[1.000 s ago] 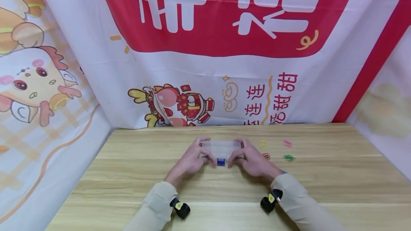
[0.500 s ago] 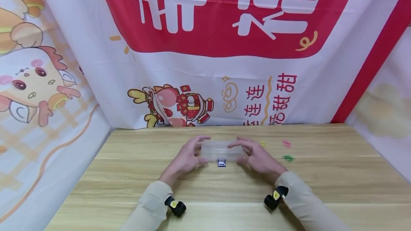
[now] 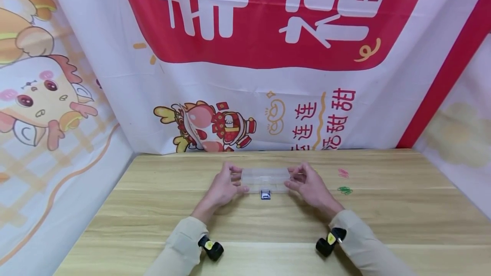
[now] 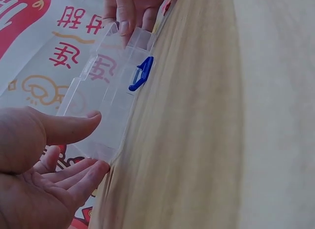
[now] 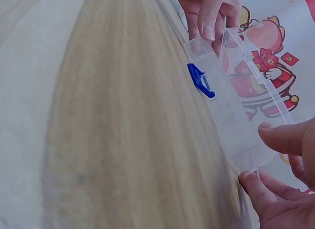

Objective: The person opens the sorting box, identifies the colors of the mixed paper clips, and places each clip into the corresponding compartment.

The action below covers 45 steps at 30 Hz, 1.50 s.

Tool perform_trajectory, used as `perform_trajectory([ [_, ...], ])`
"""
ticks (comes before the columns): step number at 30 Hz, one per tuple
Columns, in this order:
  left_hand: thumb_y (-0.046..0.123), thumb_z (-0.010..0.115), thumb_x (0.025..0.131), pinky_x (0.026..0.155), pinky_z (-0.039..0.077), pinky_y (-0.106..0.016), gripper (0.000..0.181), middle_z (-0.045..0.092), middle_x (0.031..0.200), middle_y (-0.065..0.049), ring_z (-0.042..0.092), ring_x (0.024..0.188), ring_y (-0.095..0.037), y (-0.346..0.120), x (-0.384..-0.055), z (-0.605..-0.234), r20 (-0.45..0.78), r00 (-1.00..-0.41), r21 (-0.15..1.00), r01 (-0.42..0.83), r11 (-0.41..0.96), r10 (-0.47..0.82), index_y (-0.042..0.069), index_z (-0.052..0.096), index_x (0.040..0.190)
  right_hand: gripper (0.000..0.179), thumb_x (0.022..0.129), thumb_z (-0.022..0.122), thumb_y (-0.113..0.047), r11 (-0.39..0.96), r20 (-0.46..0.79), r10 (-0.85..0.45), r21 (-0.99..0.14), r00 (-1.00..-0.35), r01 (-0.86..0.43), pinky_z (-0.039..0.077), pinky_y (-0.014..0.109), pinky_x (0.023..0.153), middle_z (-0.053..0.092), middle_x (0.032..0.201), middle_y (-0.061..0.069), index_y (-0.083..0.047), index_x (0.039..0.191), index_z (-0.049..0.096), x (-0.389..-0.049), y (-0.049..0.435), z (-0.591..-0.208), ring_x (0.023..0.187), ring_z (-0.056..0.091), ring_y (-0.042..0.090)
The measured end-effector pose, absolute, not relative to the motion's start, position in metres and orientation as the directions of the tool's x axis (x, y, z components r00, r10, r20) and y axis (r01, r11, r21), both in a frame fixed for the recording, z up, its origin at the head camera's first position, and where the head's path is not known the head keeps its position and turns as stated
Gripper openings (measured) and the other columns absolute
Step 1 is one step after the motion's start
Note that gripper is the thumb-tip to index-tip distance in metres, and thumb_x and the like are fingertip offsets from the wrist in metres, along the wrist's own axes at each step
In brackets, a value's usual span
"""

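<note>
Clear box (image 3: 264, 181), lid (image 4: 98, 86) raised, on the table (image 3: 264, 227): your left hand (image 3: 223, 187) and right hand (image 3: 312, 187) grasp its opposite ends. Step in hand, apparently: steadying it open; the next move likely calls for even support.

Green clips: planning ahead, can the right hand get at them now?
Probably yes: the green clips lie on the table, right of the right hand, with nothing visible between. It would likely leave the box first.
</note>
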<state>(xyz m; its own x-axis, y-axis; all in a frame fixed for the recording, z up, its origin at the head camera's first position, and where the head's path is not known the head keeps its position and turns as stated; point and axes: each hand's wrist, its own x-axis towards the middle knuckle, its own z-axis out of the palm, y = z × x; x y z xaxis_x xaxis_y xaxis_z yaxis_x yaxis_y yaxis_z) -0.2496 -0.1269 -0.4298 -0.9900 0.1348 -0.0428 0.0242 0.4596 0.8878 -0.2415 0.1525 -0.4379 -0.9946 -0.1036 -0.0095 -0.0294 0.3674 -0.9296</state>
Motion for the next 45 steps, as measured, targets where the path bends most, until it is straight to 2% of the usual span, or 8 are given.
perform_trajectory([
  [7, 0.001, 0.082, 0.088, 0.112, 0.055, -0.052, 0.046, 0.06, 0.152, -0.018, 0.064, 0.133, -0.039, -0.1254, -0.2494, -0.4296, -0.043, -0.99, 0.883, 0.024, 0.469, 0.131, 0.004, 0.052, 0.122, 0.029, 0.099, 0.073, -0.01, 0.362, 0.004, -0.09, -0.931, -0.996, -0.036, 0.05, 0.052, 0.118, 0.058, 0.152, 0.02, -0.002, 0.122, 0.058, -0.2423, 0.1511, -0.4398, 0.142, 0.058, 0.041],
  [13, 0.002, 0.082, 0.088, 0.111, 0.056, -0.051, 0.04, 0.06, 0.154, -0.018, 0.063, 0.134, -0.04, -0.1252, -0.2496, -0.4296, -0.03, -0.991, 0.886, 0.032, 0.463, 0.127, 0.005, 0.051, 0.112, 0.016, 0.103, 0.07, -0.017, 0.363, -0.001, -0.059, -0.932, -0.998, -0.02, 0.053, 0.05, 0.115, 0.062, 0.149, 0.018, -0.006, 0.11, 0.061, -0.2424, 0.15, -0.4408, 0.137, 0.062, 0.037],
  [15, 0.001, 0.082, 0.087, 0.111, 0.056, -0.051, 0.042, 0.06, 0.153, -0.019, 0.063, 0.134, -0.041, -0.1259, -0.2499, -0.4302, -0.02, -0.992, 0.892, 0.04, 0.449, 0.128, 0.005, 0.051, 0.115, 0.017, 0.103, 0.069, -0.02, 0.364, -0.002, -0.053, -0.931, -0.999, -0.017, 0.054, 0.05, 0.115, 0.064, 0.147, 0.016, -0.008, 0.115, 0.064, -0.2427, 0.1501, -0.4406, 0.135, 0.063, 0.035],
  [18, -0.001, 0.082, 0.087, 0.113, 0.055, -0.05, 0.05, 0.059, 0.152, -0.021, 0.062, 0.137, -0.04, -0.127, -0.2507, -0.4311, -0.004, -0.99, 0.903, 0.056, 0.426, 0.138, 0.006, 0.053, 0.128, 0.032, 0.103, 0.07, -0.02, 0.359, 0.001, -0.074, -0.933, -0.997, -0.028, 0.052, 0.051, 0.116, 0.063, 0.149, 0.014, -0.014, 0.133, 0.065, -0.2427, 0.1515, -0.4403, 0.136, 0.062, 0.034],
  [24, -0.001, 0.081, 0.088, 0.114, 0.054, -0.05, 0.073, 0.056, 0.155, -0.021, 0.058, 0.141, -0.038, -0.1269, -0.2521, -0.4307, 0.017, -0.986, 0.908, 0.085, 0.411, 0.168, 0.014, 0.048, 0.152, 0.067, 0.099, 0.072, -0.011, 0.364, 0.02, -0.141, -0.929, -0.99, -0.07, 0.047, 0.055, 0.12, 0.055, 0.159, 0.014, -0.026, 0.159, 0.048, -0.2432, 0.1541, -0.4408, 0.143, 0.057, 0.036],
  [28, 0.001, 0.08, 0.09, 0.112, 0.055, -0.049, 0.083, 0.055, 0.156, -0.021, 0.058, 0.141, -0.038, -0.125, -0.2524, -0.4305, 0.004, -0.985, 0.902, 0.08, 0.425, 0.175, 0.021, 0.042, 0.16, 0.073, 0.099, 0.071, -0.01, 0.382, 0.017, -0.152, -0.921, -0.988, -0.075, 0.044, 0.057, 0.122, 0.052, 0.161, 0.016, -0.026, 0.164, 0.041, -0.2435, 0.1552, -0.4409, 0.146, 0.054, 0.039],
  [34, 0.002, 0.079, 0.091, 0.11, 0.057, -0.048, 0.089, 0.055, 0.155, -0.021, 0.06, 0.138, -0.039, -0.1224, -0.2537, -0.4338, -0.016, -0.983, 0.894, 0.068, 0.442, 0.184, 0.022, 0.035, 0.165, 0.079, 0.098, 0.073, -0.013, 0.424, -0.002, -0.158, -0.903, -0.987, -0.066, 0.041, 0.058, 0.124, 0.052, 0.16, 0.017, -0.023, 0.166, 0.035, -0.2445, 0.1549, -0.4411, 0.143, 0.054, 0.037],
  [45, 0.004, 0.08, 0.091, 0.112, 0.056, -0.048, 0.086, 0.054, 0.156, -0.017, 0.057, 0.14, -0.035, -0.1214, -0.2518, -0.433, -0.057, -0.985, 0.887, 0.026, 0.461, 0.164, 0.022, 0.039, 0.164, 0.08, 0.098, 0.072, -0.016, 0.465, -0.042, -0.169, -0.884, -0.985, -0.042, 0.036, 0.059, 0.127, 0.049, 0.162, 0.017, -0.022, 0.167, 0.033, -0.2449, 0.1505, -0.4402, 0.147, 0.049, 0.038],
])
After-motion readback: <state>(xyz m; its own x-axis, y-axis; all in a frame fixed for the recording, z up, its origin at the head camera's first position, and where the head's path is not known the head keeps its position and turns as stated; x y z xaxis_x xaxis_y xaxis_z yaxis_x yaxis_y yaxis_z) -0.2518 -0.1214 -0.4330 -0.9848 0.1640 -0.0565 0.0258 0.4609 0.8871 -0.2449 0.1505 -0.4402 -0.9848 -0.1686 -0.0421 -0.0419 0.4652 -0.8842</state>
